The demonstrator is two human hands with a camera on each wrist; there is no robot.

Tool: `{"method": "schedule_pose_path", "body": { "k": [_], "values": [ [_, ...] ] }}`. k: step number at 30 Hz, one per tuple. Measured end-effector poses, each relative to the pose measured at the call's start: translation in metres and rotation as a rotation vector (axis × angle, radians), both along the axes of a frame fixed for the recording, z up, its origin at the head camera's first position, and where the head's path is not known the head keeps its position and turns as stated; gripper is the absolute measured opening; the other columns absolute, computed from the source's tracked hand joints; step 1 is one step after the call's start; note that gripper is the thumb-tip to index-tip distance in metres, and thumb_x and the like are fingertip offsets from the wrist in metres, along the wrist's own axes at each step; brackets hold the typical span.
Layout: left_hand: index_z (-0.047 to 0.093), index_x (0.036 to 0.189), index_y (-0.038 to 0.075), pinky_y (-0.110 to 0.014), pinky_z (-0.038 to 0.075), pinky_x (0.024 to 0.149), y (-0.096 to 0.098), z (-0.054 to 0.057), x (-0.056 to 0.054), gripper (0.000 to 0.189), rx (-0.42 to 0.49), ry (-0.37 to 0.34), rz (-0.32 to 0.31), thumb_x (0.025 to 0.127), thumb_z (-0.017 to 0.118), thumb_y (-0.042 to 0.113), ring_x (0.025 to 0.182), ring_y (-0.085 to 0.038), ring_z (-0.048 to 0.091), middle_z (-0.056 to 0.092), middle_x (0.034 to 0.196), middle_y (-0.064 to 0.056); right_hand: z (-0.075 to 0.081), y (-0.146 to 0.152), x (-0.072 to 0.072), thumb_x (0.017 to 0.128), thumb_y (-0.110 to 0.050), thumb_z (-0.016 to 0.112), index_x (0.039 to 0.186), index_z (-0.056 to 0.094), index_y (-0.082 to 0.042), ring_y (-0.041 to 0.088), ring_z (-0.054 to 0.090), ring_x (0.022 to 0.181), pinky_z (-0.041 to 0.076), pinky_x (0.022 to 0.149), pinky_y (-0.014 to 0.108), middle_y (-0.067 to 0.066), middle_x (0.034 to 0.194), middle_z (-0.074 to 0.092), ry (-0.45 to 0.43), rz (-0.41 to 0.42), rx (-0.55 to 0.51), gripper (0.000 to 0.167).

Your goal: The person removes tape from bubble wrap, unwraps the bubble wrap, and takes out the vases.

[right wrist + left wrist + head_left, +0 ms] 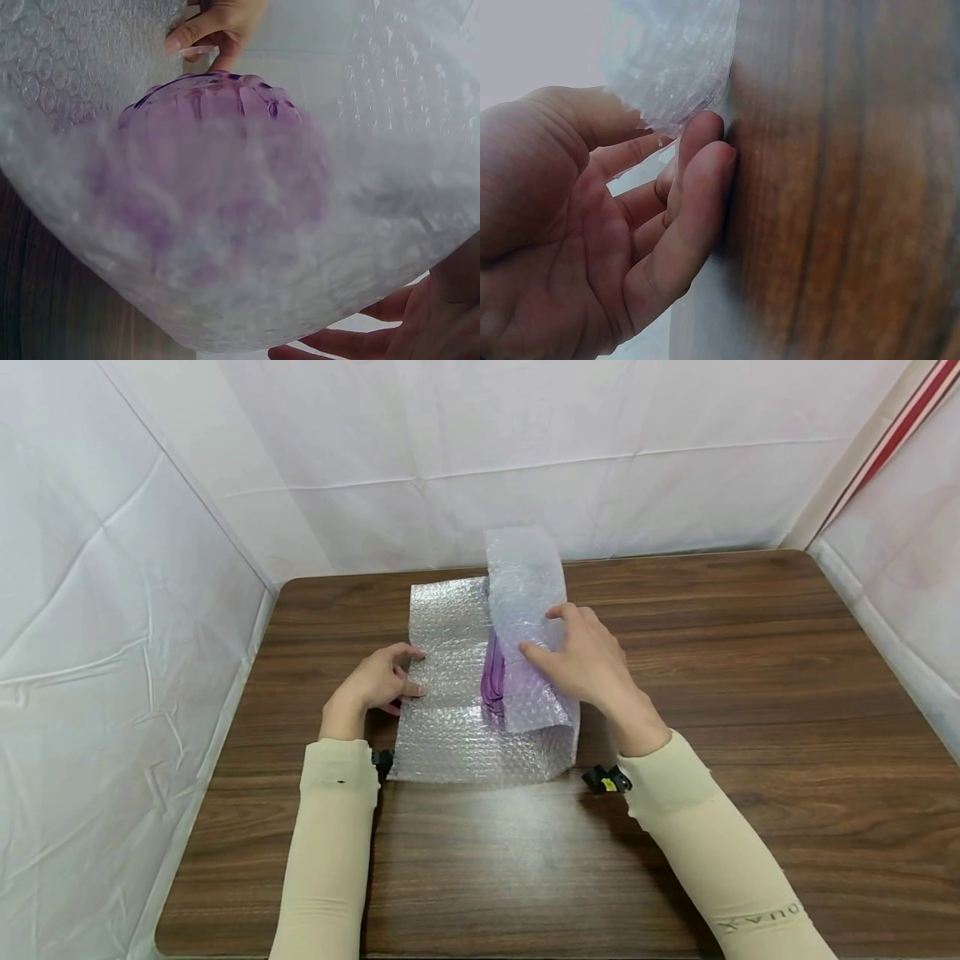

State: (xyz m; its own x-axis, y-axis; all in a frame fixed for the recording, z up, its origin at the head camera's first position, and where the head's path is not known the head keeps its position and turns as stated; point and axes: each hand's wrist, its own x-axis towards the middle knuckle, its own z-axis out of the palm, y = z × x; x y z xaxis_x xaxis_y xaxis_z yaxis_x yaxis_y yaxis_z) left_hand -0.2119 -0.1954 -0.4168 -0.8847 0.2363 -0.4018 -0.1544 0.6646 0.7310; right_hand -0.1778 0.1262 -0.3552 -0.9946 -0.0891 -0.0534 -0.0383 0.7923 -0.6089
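A sheet of bubble wrap [450, 743] lies on the table, its right part folded up and over a purple, see-through ribbed piece [492, 681], perhaps a glass dish. Through the hazy plastic in the right wrist view, the purple piece [217, 135] looks round and fluted; most of it is covered. My left hand [380, 679] pinches the sheet's left edge between thumb and fingers, low by the tabletop. On the folded flap [525, 585], my right hand [588, 656] rests with thumb and fingers spread, touching its right side.
The brown wooden table [750, 693] has rounded corners. White sheeting [465, 460] hangs behind it and along both sides. A red-striped strip [892, 443] runs up the back right corner. Small black wrist cameras [606, 779] sit beneath the sleeves.
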Motion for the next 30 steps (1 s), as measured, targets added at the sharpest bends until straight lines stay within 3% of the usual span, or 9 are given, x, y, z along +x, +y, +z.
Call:
{"method": "schedule_pose_path", "body": {
  "k": [13,20,30],
  "values": [
    [0.052,0.148,0.021,-0.042,0.065,0.070,0.000,-0.001,0.000,0.061,0.002,-0.003,0.005,0.093,0.079,0.012,0.086,-0.026,0.066,0.061,0.103,-0.015,0.000,0.013,0.003,0.095,-0.053,0.065,0.148,0.053,-0.008,0.035,0.053,0.125,0.045,0.105,0.056,0.017,0.139,0.054,0.032,-0.010,0.018,0.070],
    [0.052,0.148,0.021,-0.041,0.065,0.069,0.000,-0.002,-0.001,0.062,0.005,-0.001,0.003,0.093,0.079,0.012,0.085,-0.025,0.065,0.061,0.102,-0.015,-0.001,0.019,0.004,0.096,-0.051,0.065,0.150,0.053,-0.008,0.031,0.052,0.107,0.046,0.093,0.050,0.015,0.117,0.055,0.050,-0.004,0.017,0.070],
    [0.052,0.148,0.021,-0.040,0.065,0.069,0.000,-0.001,0.000,0.062,0.000,-0.004,0.006,0.093,0.079,0.012,0.085,-0.025,0.066,0.061,0.103,-0.015,-0.006,0.029,0.005,0.096,-0.046,0.067,0.149,0.052,-0.009,0.034,0.054,0.114,0.046,0.097,0.052,0.017,0.122,0.058,0.063,0.006,-0.018,0.066]
  ]
}}
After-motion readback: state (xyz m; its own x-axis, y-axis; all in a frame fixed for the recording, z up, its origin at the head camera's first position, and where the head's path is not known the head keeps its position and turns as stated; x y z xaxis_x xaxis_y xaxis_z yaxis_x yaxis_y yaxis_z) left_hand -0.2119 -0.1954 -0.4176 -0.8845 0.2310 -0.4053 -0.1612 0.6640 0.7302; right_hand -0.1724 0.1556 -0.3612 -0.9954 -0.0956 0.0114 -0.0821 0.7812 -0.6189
